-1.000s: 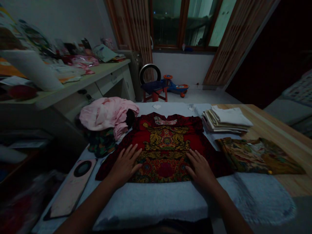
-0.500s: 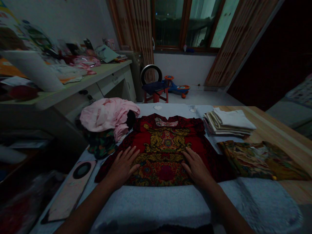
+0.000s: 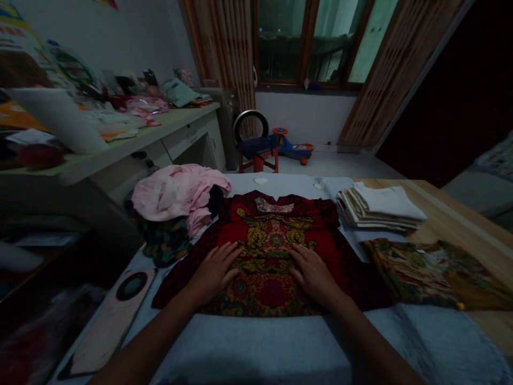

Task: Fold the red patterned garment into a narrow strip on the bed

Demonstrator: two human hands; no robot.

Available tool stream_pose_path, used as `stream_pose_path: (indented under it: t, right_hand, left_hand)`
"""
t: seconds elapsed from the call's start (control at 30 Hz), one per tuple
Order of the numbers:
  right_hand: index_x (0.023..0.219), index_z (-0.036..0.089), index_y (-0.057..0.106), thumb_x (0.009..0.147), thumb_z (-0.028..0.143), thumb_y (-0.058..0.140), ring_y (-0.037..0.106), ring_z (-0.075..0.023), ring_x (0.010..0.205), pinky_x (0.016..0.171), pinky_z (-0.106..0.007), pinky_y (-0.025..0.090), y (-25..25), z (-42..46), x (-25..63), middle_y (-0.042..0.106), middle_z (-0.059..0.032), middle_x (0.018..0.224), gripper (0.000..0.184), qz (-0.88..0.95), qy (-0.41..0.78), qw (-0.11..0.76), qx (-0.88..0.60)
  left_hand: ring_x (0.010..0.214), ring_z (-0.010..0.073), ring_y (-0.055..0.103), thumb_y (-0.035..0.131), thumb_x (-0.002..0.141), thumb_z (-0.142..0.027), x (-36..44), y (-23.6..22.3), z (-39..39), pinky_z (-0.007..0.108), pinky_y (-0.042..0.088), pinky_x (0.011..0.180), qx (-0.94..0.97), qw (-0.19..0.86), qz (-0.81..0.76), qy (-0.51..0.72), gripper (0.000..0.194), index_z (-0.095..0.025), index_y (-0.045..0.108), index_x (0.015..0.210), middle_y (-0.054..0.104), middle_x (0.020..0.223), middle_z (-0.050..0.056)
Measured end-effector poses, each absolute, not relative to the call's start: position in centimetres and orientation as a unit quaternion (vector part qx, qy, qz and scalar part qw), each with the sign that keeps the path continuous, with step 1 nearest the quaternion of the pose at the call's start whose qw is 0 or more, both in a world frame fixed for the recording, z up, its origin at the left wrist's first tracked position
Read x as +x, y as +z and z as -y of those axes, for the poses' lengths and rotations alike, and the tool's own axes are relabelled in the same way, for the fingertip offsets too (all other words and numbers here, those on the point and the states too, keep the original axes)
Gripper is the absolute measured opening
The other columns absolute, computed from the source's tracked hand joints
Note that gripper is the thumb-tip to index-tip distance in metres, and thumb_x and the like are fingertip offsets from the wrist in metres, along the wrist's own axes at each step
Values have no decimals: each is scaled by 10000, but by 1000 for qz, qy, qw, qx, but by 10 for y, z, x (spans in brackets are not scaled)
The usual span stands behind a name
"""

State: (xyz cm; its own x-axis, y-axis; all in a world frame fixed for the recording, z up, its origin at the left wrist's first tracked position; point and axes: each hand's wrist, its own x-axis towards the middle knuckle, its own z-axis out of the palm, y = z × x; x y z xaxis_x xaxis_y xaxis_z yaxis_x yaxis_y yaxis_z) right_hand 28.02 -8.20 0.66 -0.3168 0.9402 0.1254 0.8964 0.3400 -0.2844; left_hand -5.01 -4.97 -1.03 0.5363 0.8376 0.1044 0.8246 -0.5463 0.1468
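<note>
A dark red shirt point(image 3: 272, 291) with a yellow ornamental pattern lies spread out in front of me, its collar at the far side and its sleeves out to both sides. Flat on its left half rests my left hand point(image 3: 216, 270), fingers stretched out. My right hand point(image 3: 315, 272) lies on the right half of the pattern, also with fingers extended and palm down. Neither hand grips the fabric. Under the shirt is a pale blue cloth point(image 3: 256, 347) covering much of the table.
Left of the shirt sits a crumpled heap of pink clothing point(image 3: 172, 192) over camouflage fabric point(image 3: 166, 243). A phone point(image 3: 112, 321) lies at the near left. On the right are a stack of folded clothes point(image 3: 385, 203) and a folded brown patterned garment point(image 3: 436, 272).
My right hand has slid left across the shirt, toward its middle. My left hand has shifted slightly to the right. The camera view has tilted up a little.
</note>
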Motion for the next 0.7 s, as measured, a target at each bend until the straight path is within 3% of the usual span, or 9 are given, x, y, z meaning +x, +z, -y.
stream_pose_path:
  t: [0.1, 0.17, 0.27, 0.4, 0.57, 0.7]
  right_hand:
    - [1233, 186, 607, 891, 235, 534, 517, -231, 1240, 1049, -375, 389, 23, 68, 284, 586, -111, 1330, 353, 812, 109, 115, -562]
    - [1093, 184, 655, 903, 219, 507, 605, -209, 1056, 919, -310, 438, 36, 53, 282, 677, -95, 1111, 243, 802, 123, 91, -577]
    - [944, 195, 665, 934, 230, 456, 641, -177, 907, 792, -250, 427, 47, 26, 272, 702, -67, 955, 212, 797, 145, 69, -582]
    - [919, 204, 674, 915, 220, 456, 661, -173, 886, 745, -237, 423, 43, -3, 267, 720, -60, 933, 219, 775, 164, 44, -609]
    - [940, 160, 722, 873, 250, 500, 682, -246, 927, 723, -287, 464, 46, -34, 285, 720, -168, 1030, 249, 685, 138, -33, -715]
    - [970, 164, 734, 837, 278, 551, 687, -233, 904, 722, -274, 466, 63, -68, 294, 729, -153, 1014, 253, 692, 155, -37, -704]
  left_hand:
    - [1360, 242, 425, 428, 971, -415, -43, -3, 43, 451, 343, 1123, 868, 48, -483, 101, 438, -260, 508, 1374, 486, 1473, 64]
    - [1300, 239, 476, 427, 971, -365, -31, 5, 34, 443, 370, 1099, 863, 51, -487, 119, 374, -238, 579, 1288, 548, 1400, 75]
    - [1202, 231, 526, 432, 964, -303, -9, 13, 19, 415, 424, 1036, 864, 55, -481, 137, 324, -227, 610, 1224, 589, 1310, 79]
    - [1076, 231, 546, 477, 941, -278, 7, 7, 6, 386, 462, 950, 859, 48, -492, 134, 304, -223, 600, 1213, 605, 1212, 81]
    - [1079, 235, 534, 521, 914, -297, 5, 5, 3, 384, 451, 937, 842, 58, -518, 139, 293, -243, 593, 1193, 591, 1199, 71]
    - [997, 217, 590, 510, 907, -292, 12, 25, -19, 345, 470, 893, 836, 109, -530, 92, 217, -215, 630, 1071, 628, 1063, 70]
